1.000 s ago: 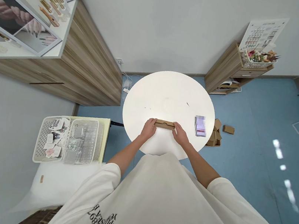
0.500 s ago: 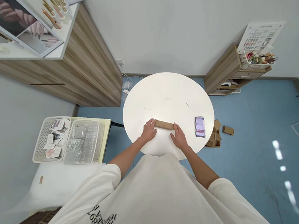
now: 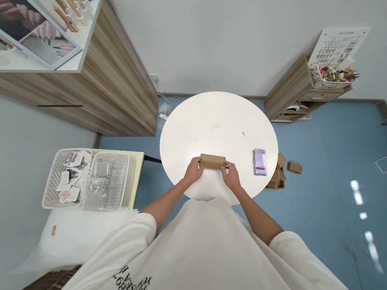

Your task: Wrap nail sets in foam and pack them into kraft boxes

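A small brown cardboard box (image 3: pixel 212 162) is held between my two hands over the near part of the round white table (image 3: pixel 220 115). My left hand (image 3: pixel 194 170) grips its left end, and my right hand (image 3: pixel 231 176) grips its right end. The box lies crosswise, with a broad face toward me. To the right of my right hand, a blurred purple item (image 3: pixel 259 162) rests on the table. A small dark mark or scrap (image 3: pixel 244 134) shows farther back on the tabletop.
Several cardboard boxes fill an open carton (image 3: pixel 278 174) on the floor right of the table, with one box (image 3: pixel 295 167) beside it. White baskets (image 3: pixel 50 182) stand on a side table at left. Wooden cabinets (image 3: pixel 123 81) line the wall; a smaller one (image 3: pixel 291 89) is at right.
The cardboard box has been tipped between my hands, so a broader face now shows. My hands stay at its two ends.
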Demonstrator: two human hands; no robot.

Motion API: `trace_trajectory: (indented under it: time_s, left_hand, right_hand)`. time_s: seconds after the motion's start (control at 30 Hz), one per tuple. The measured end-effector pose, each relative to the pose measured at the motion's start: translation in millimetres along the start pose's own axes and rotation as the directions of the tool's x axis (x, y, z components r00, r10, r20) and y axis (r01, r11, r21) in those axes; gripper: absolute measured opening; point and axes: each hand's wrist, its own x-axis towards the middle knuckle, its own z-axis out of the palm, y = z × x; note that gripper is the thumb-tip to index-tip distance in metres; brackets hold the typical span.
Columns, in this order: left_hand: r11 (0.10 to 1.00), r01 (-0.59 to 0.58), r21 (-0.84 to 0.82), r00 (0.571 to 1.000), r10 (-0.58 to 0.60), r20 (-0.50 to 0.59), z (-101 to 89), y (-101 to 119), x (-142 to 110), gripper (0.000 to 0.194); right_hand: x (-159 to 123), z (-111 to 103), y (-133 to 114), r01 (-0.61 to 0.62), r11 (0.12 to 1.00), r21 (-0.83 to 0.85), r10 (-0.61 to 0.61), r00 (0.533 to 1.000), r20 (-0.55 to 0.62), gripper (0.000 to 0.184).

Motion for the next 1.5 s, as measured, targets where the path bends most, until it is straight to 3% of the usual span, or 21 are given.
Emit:
trace_trajectory:
  time_s: [0.13,0.27,0.57,0.73,0.97,1.2,1.33,1.5]
  left_hand:
    - [0.997,0.024,0.072,0.996,-0.030,0.089,9.5,-21,-24,0.046]
    - [0.986,-0.058,0.157,0.987,0.033,0.157,15.4,-39,-37,0.057]
    - [0.968,-0.109,0.228,0.981,0.068,0.181,3.2,-47,-32,0.059]
    - [0.977,-0.084,0.196,0.983,0.048,0.179,3.8,-46,-23,0.049]
    - [0.999,-0.045,0.006,0.986,0.044,0.162,12.4,-40,-12,0.044]
    - [1.000,0.009,-0.021,0.987,-0.005,0.158,20.1,-20,-14,0.045]
    - [1.000,-0.003,-0.025,0.989,0.007,0.149,33.7,3,-9,0.045]
    - [0.996,-0.069,-0.047,0.988,0.075,0.139,71.9,42,4,0.045]
  right_hand:
    - [-16,11,16,-0.032,0.996,-0.084,0.039,0.996,0.080,0.039]
    - [-26,21,30,-0.038,0.988,-0.149,0.060,0.987,0.146,0.045]
    - [-27,27,25,-0.092,0.976,-0.199,0.113,0.989,0.095,0.046]
    - [-23,33,24,-0.115,0.976,-0.187,0.123,0.992,0.031,0.042]
    - [-17,33,9,-0.116,0.979,-0.168,0.120,0.993,0.010,0.032]
    - [-24,25,12,-0.145,0.987,-0.072,0.145,0.989,-0.012,0.030]
    - [-22,7,25,-0.114,0.993,-0.010,0.113,0.991,-0.068,0.031]
    - [-19,-34,56,-0.080,0.994,0.073,0.092,0.982,-0.167,0.036]
